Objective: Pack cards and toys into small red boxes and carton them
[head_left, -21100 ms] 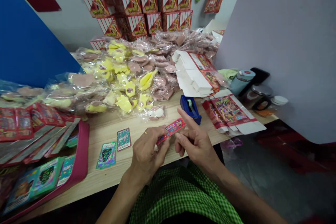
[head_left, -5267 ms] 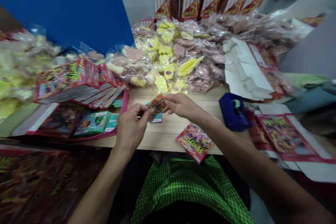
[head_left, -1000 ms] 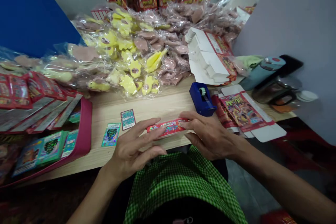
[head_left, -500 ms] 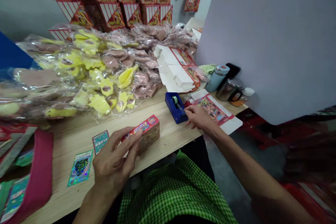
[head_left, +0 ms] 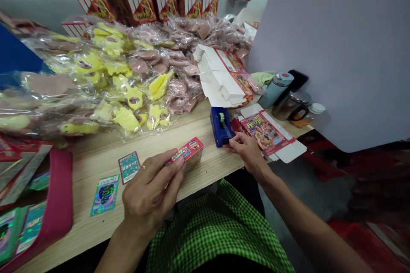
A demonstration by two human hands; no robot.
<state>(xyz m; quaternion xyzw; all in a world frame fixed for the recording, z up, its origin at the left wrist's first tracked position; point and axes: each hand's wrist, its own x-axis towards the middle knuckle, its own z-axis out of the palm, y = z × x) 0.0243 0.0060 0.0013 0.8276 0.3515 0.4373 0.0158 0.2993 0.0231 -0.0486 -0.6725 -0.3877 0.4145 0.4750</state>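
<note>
A small red printed box (head_left: 192,149) stands on the wooden table, held along its sides by my left hand (head_left: 155,183), with thumb and fingers closed around its near end. To its right, my right hand (head_left: 246,147) is at the front end of a blue tape dispenser (head_left: 221,130). Its thumb and index finger are pinched together on the tape at the cutter; the strip itself is hard to make out. Two shiny cards, a teal one (head_left: 129,167) and a holographic one (head_left: 105,195), lie flat left of my left hand.
Bagged yellow and pinkish plush pieces (head_left: 128,89) pile up along the back. Flattened cartons (head_left: 221,76) and an unfolded printed box (head_left: 269,132) lie around the dispenser. A blue flask (head_left: 276,89) and glass jug (head_left: 290,106) stand at right; a pink bin (head_left: 59,192) of cards at left.
The whole view has shifted, with things appearing farther right and higher. My right fingers have come down slightly at the dispenser's front. My left hand stays on the box.
</note>
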